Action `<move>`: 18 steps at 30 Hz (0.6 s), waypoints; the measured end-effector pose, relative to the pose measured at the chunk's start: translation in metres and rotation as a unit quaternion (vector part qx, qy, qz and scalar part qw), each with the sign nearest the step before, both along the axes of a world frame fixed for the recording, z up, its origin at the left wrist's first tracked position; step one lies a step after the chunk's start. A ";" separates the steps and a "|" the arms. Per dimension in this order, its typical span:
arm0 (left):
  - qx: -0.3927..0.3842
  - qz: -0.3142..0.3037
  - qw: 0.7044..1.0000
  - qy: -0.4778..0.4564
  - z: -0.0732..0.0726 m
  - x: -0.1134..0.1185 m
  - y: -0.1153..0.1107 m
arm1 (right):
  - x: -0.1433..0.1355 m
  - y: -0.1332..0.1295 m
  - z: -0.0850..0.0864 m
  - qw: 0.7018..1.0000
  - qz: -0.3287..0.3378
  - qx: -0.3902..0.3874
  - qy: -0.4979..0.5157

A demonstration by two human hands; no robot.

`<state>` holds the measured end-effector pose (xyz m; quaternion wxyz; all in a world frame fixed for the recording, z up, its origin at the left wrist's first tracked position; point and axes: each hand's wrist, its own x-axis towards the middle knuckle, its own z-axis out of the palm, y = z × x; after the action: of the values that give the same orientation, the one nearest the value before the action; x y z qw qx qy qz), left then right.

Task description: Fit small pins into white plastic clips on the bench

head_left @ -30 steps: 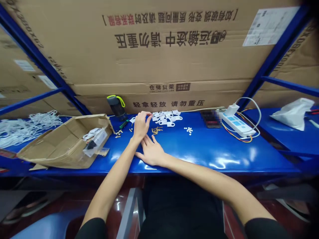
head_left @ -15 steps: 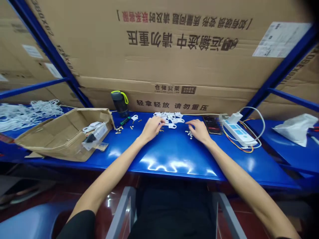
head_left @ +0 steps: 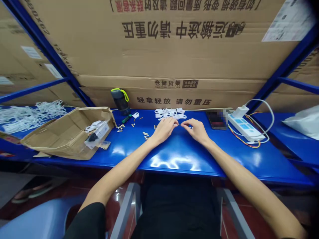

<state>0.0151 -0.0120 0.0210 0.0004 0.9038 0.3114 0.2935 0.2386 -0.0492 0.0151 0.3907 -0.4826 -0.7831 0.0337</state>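
Note:
Over the blue table (head_left: 189,156), my left hand (head_left: 164,129) and my right hand (head_left: 196,129) are close together with their fingers pinched. A small, thin, pale piece (head_left: 179,125) spans the gap between the two sets of fingertips; its kind is too small to make out. Just beyond them lies a pile of flat white plastic pieces with round holes (head_left: 171,113). Small brass-coloured and white parts (head_left: 146,135) lie left of my left hand. A few tiny white bits show beside my right fingers, partly hidden.
To the left stand an open cardboard box (head_left: 67,139) with bagged items and a dark bottle (head_left: 120,101). A green-handled tool (head_left: 127,119) and more small parts (head_left: 121,127) lie nearby. On the right are a phone (head_left: 216,119) and a white power strip (head_left: 246,127) with cables.
My hands have come closer together, the left moving right, and their fingertips now meet at a small pale piece. Brass-coloured parts beside my left hand have come into view. The camera has shifted slightly.

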 end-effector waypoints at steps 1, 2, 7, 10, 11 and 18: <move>-0.007 -0.001 1.000 -0.012 -0.001 -0.002 0.000 | 0.001 0.000 0.000 1.000 -0.004 0.000 -0.005; -0.013 -0.001 1.000 -0.023 -0.002 -0.003 0.001 | 0.002 0.000 0.000 1.000 -0.008 -0.001 -0.008; -0.024 -0.012 0.999 -0.039 -0.003 -0.006 0.003 | 0.001 -0.002 0.003 1.000 0.003 0.000 -0.001; -0.027 -0.015 0.999 -0.041 -0.003 -0.006 0.003 | -0.001 -0.003 0.004 1.000 0.015 -0.005 0.007; -0.029 -0.015 0.999 -0.043 -0.003 -0.005 0.003 | -0.001 -0.004 0.004 1.000 0.016 -0.007 0.009; -0.082 -0.042 0.989 -0.112 -0.004 -0.004 0.003 | 0.000 -0.005 0.006 1.000 0.006 0.005 -0.008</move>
<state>0.0111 -0.0092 0.0166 0.1219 0.8745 0.2941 0.3659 0.2388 -0.0538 0.0206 0.3865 -0.4759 -0.7895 0.0286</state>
